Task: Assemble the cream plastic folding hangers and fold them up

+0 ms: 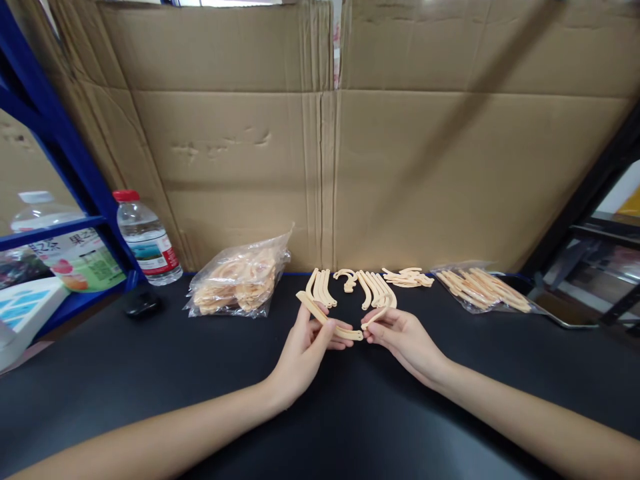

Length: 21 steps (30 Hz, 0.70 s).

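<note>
In my left hand (pixel 305 347) is a long, curved beige hanger arm (pixel 311 306), pinched between thumb and fingers and tilted down to the right. Small holes show at its lower end. My right hand (pixel 403 340) pinches a second curved beige piece (pixel 374 317), also like a hanger arm. The ends of the two pieces come close together; whether they touch I cannot tell. Behind my hands lie a left row of curved arms (pixel 324 287), a right row of arms (pixel 373 288) and some hook-shaped pieces (pixel 346 277).
A small pile of beige strips (pixel 409 277) lies at the back. Clear bags of beige pieces stand left (pixel 240 280) and right (pixel 483 288). Further left are a red-capped water bottle (pixel 149 240) and a black mouse (pixel 143 304). Cardboard (pixel 240 153) walls the black table (pixel 225 427).
</note>
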### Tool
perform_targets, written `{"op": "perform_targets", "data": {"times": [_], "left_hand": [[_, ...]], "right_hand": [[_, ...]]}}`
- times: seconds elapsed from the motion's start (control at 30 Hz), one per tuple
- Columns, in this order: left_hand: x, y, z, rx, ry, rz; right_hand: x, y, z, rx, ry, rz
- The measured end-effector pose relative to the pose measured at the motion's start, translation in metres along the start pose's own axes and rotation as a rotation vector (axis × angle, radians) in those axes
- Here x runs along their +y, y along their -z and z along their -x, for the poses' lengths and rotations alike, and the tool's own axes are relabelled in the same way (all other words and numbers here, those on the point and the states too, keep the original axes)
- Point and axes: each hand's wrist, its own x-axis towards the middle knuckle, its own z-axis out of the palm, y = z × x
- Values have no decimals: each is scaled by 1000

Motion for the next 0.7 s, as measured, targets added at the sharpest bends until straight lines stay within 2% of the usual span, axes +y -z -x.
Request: {"op": "perform_targets", "data": {"times": [0.33, 0.53, 0.7], "left_hand": [[-1, 1, -1, 46, 15, -84], [1, 1, 1, -22, -9, -127], [4, 0, 2, -46, -34, -203]], "right_hand": [[-3, 1, 1, -200, -35, -90], [-4, 3, 1, -279, -68, -70], [-5, 2, 1, -296, -89, -25]]}}
